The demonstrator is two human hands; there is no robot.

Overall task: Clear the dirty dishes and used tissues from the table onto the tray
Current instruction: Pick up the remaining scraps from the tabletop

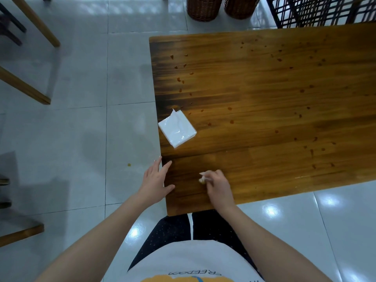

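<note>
A white printed shirt [193, 259] and dark dotted trousers [173, 231] fill the bottom of the view, with both bare forearms reaching forward. The left hand [156, 180] lies flat with fingers straight and spread, over the left edge of the tabletop [264, 98] near its front corner, holding nothing. Just to its right, the right hand [218, 185] is curled round a small crumpled tissue [202, 178], white with a yellowish stain, pressed against the wood close to the front edge. Further in, a white plastic-wrapped tissue pack [177, 130] sits askew, touching the left edge. Beyond it the brown wood is bare but speckled with many small reddish-brown spots. Pale tiled floor [81, 129] lies open on the left; two wicker baskets [203, 9] and a black metal grid [325, 11] stand past the far edge.
</note>
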